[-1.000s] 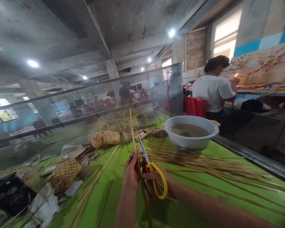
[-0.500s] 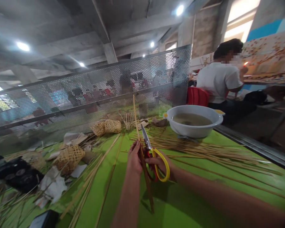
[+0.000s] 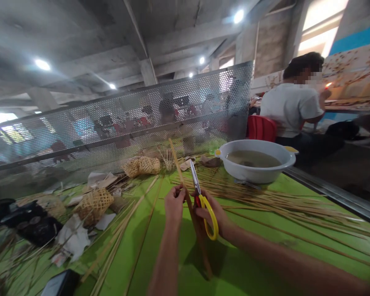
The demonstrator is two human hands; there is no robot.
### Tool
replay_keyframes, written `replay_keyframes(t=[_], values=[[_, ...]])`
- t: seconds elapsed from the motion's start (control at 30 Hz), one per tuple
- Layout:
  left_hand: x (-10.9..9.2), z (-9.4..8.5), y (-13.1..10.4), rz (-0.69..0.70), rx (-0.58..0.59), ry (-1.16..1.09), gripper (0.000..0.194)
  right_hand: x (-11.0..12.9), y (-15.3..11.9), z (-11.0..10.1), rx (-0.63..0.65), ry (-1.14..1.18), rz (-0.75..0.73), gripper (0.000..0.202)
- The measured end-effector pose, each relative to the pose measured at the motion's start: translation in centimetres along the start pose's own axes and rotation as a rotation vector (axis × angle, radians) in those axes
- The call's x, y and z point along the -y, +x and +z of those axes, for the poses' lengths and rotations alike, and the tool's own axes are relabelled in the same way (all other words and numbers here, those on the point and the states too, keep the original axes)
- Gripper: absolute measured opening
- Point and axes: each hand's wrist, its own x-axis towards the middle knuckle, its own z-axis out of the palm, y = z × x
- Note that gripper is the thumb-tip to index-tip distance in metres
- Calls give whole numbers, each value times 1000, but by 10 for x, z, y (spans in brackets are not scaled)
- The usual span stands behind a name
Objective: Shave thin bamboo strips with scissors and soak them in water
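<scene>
The left hand (image 3: 174, 202) pinches a long strip (image 3: 176, 162) over the green table (image 3: 240, 277), likely to stop it wobbling, and the right hand (image 3: 212, 211) grips scissors (image 3: 196, 183) just beside it, tips pointing away, maybe to be safe

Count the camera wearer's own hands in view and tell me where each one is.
2. The left hand is at the thin strip; the right hand is around the handles of the scissors. Some fingers are partly hidden.

Grey concrete ceiling (image 3: 86, 37), lit lamps (image 3: 238, 16); perforated metal partition (image 3: 132, 128); red chair (image 3: 260, 128); bright window (image 3: 322, 29) upper right.
</scene>
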Motion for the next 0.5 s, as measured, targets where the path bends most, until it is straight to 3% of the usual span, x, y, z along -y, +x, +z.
replay_keyframes(t=[0.23,0.5], values=[[1,-10,6,5,-27,99,19,-6,0,-3,79,-51,-52,45],[10,-24,14,69,-22,111,22,-12,6,-6,31,-234,-156,38]])
